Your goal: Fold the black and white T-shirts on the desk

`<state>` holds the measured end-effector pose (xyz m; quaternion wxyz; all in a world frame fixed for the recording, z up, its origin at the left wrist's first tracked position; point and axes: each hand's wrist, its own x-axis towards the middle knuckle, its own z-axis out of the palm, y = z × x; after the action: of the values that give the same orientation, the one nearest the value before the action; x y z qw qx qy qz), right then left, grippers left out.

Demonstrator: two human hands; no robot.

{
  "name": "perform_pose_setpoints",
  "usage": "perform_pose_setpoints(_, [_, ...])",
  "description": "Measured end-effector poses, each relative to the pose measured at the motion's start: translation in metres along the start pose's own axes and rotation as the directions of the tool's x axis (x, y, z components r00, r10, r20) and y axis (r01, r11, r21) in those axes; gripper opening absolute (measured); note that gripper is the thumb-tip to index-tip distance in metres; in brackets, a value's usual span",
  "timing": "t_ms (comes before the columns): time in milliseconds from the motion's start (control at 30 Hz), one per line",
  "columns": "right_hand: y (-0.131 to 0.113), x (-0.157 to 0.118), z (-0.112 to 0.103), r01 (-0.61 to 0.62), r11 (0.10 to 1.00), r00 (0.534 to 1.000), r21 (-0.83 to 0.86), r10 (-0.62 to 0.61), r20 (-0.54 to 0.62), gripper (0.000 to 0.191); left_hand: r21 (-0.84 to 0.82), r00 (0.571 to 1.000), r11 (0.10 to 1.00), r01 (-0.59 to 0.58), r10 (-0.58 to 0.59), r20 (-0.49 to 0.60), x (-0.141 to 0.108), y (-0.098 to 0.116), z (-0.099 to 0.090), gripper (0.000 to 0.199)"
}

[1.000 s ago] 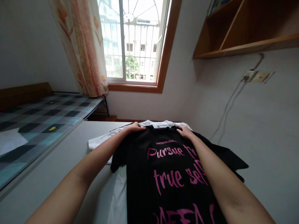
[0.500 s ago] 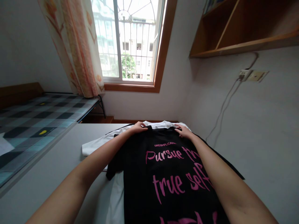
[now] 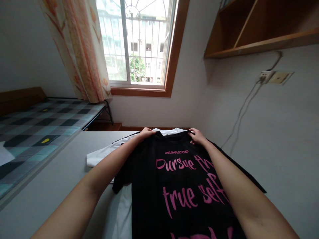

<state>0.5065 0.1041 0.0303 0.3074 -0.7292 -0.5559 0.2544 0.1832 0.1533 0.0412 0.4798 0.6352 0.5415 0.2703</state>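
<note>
A black T-shirt [image 3: 149, 186] with pink lettering lies spread before me, its collar at the far end. My left hand [image 3: 146, 133] is closed on the shirt's shoulder, just left of the neckline. On the other side of the collar, my right hand [image 3: 197, 136] pinches the right shoulder. Under the black shirt is a white garment [image 3: 101, 156]; its sleeve sticks out at the left and its collar shows beyond the black neckline. My right forearm covers part of the lettering.
The garments rest on a pale tabletop [image 3: 72, 172]. A bed with a checked mattress [image 3: 57, 116] stands at the left. A curtain [image 3: 84, 59] hangs by the barred window [image 3: 144, 49]. On the right wall are a wooden shelf [image 3: 261, 46] and a socket with cords [image 3: 265, 77].
Both hands have moved slightly apart, with the black T-shirt's shoulders still held. Its neckline has spread and lifted a little, and the small top word now shows in full.
</note>
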Motion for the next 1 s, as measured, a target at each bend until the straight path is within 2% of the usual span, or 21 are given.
perform_pose_setpoints(67, [-0.007, 0.002, -0.003, 0.039, 0.999, 0.996, 0.014, -0.037, -0.085, 0.026, 0.047, 0.993, 0.993, -0.11, 0.112, -0.038, 0.0, 0.004, -0.004, 0.02])
perform_pose_setpoints(133, [-0.018, 0.004, -0.01, 0.117, 0.993, 0.969, 0.02, -0.109, -0.222, 0.026, 0.09, 0.959, 0.963, -0.254, 0.262, -0.105, 0.001, 0.016, -0.012, 0.02])
perform_pose_setpoints(167, [-0.026, 0.005, -0.015, 0.165, 0.986, 0.939, 0.008, -0.155, -0.308, 0.027, 0.113, 0.933, 0.942, -0.316, 0.33, -0.144, 0.001, 0.023, -0.018, 0.021])
perform_pose_setpoints(233, [-0.042, 0.009, -0.022, 0.261, 0.963, 0.842, -0.064, -0.259, -0.473, 0.028, 0.194, 0.869, 0.895, -0.402, 0.439, -0.227, 0.004, 0.04, -0.031, 0.024])
perform_pose_setpoints(300, [-0.058, 0.015, -0.023, 0.307, 0.938, 0.751, -0.16, -0.342, -0.565, 0.027, 0.317, 0.819, 0.857, -0.406, 0.495, -0.291, 0.008, 0.05, -0.041, 0.025])
perform_pose_setpoints(333, [-0.063, 0.018, -0.021, 0.301, 0.934, 0.735, -0.194, -0.357, -0.577, 0.027, 0.385, 0.814, 0.846, -0.368, 0.494, -0.307, 0.01, 0.052, -0.043, 0.025])
perform_pose_setpoints(367, [-0.066, 0.021, -0.016, 0.278, 0.936, 0.743, -0.215, -0.351, -0.57, 0.026, 0.451, 0.826, 0.837, -0.309, 0.471, -0.309, 0.013, 0.049, -0.043, 0.025])
perform_pose_setpoints(400, [-0.067, 0.023, -0.009, 0.24, 0.945, 0.77, -0.225, -0.326, -0.549, 0.025, 0.51, 0.852, 0.827, -0.239, 0.43, -0.3, 0.016, 0.044, -0.042, 0.025])
perform_pose_setpoints(500, [-0.055, 0.026, 0.02, 0.095, 0.963, 0.89, -0.25, -0.195, -0.413, 0.024, 0.633, 0.932, 0.772, -0.063, 0.273, -0.24, 0.023, 0.014, -0.027, 0.027])
perform_pose_setpoints(533, [-0.047, 0.026, 0.029, 0.052, 0.962, 0.921, -0.268, -0.15, -0.358, 0.024, 0.657, 0.945, 0.753, -0.036, 0.239, -0.222, 0.025, 0.004, -0.021, 0.028])
perform_pose_setpoints(600, [-0.034, 0.024, 0.043, -0.016, 0.949, 0.953, -0.316, -0.082, -0.293, 0.027, 0.694, 0.956, 0.72, -0.023, 0.218, -0.196, 0.028, -0.012, -0.011, 0.03])
perform_pose_setpoints(733, [-0.024, 0.021, 0.049, -0.069, 0.921, 0.949, -0.384, -0.057, -0.31, 0.031, 0.721, 0.937, 0.69, -0.059, 0.287, -0.198, 0.03, -0.016, -0.005, 0.034])
perform_pose_setpoints(867, [-0.031, 0.023, 0.045, -0.087, 0.916, 0.912, -0.391, -0.085, -0.402, 0.035, 0.684, 0.905, 0.721, -0.113, 0.358, -0.229, 0.031, -0.007, -0.005, 0.041])
perform_pose_setpoints(1000, [-0.027, 0.025, 0.053, -0.137, 0.897, 0.926, -0.421, -0.035, -0.376, 0.034, 0.644, 0.935, 0.76, -0.088, 0.286, -0.21, 0.032, -0.012, 0.002, 0.034])
